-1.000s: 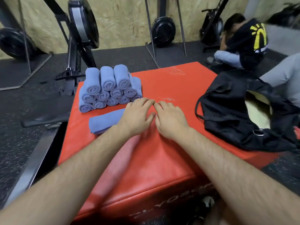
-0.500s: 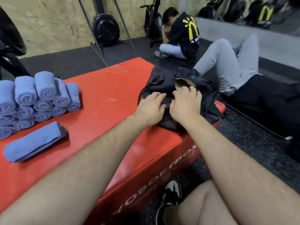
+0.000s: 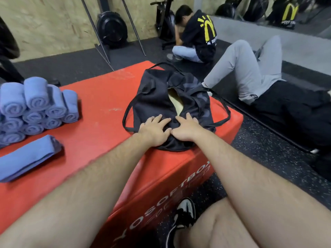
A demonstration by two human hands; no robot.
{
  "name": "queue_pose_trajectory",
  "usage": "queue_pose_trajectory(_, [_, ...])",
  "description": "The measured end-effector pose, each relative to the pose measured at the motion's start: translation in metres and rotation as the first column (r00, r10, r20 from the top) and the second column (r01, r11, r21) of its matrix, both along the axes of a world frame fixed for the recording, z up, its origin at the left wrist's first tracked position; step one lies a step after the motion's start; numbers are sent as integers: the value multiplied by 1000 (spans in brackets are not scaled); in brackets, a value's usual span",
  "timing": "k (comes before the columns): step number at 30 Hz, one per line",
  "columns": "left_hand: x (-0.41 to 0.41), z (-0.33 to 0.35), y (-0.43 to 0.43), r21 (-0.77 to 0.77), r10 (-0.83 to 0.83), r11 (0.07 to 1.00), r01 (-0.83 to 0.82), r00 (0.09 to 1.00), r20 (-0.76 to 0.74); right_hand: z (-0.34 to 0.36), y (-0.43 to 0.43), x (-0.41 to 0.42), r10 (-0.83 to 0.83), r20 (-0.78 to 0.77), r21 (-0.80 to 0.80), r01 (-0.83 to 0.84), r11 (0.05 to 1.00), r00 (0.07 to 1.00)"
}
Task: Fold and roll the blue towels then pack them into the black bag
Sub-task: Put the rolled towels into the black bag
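**Soft towels waiting, limp bag under both hands**

At the far left edge of the red soft plyo box (image 3: 100, 97) sits the stack of rolled blue towels (image 3: 35, 108), piled in rows with their spiral ends facing the near side. Just in front of it, near the left front corner, lies one folded blue towel (image 3: 26, 156), flat and not yet rolled. These look light, soft and springy. A roll will likely loosen unless it is taken around its middle with the loose edge pinned under the fingers.

Further right, the left hand (image 3: 154, 130) lies on the near end of the black bag (image 3: 157, 93), fingers spread wide and holding nothing. The bag slumps at the box's right edge, thin and floppy, its straps (image 3: 128, 111) trailing loose, with a pale opening (image 3: 174, 100) showing in the middle. The right hand (image 3: 186, 127) rests beside the left, also spread on the cloth. I judge the mouth will sag shut, so one hand should hold its rim open.
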State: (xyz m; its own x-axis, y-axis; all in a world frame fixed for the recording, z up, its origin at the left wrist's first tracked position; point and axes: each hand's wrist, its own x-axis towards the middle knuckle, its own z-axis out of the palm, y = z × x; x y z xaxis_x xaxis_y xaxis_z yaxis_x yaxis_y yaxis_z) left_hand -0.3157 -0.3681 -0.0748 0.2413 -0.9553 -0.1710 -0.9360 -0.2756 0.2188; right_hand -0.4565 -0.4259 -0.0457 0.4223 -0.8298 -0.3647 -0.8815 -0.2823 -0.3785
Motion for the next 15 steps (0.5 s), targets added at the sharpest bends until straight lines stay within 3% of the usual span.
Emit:
queue_pose_trajectory(9, [73, -4, 111, -64, 201, 978, -201, 980, -12, 7, 84, 78, 260, -24, -24, -260, 965, 965])
queue_pose_trajectory(15, [82, -7, 175, -104, 234, 967, -232, 972, 4, 9, 136, 93, 371, -115, -20, -375, 927, 922])
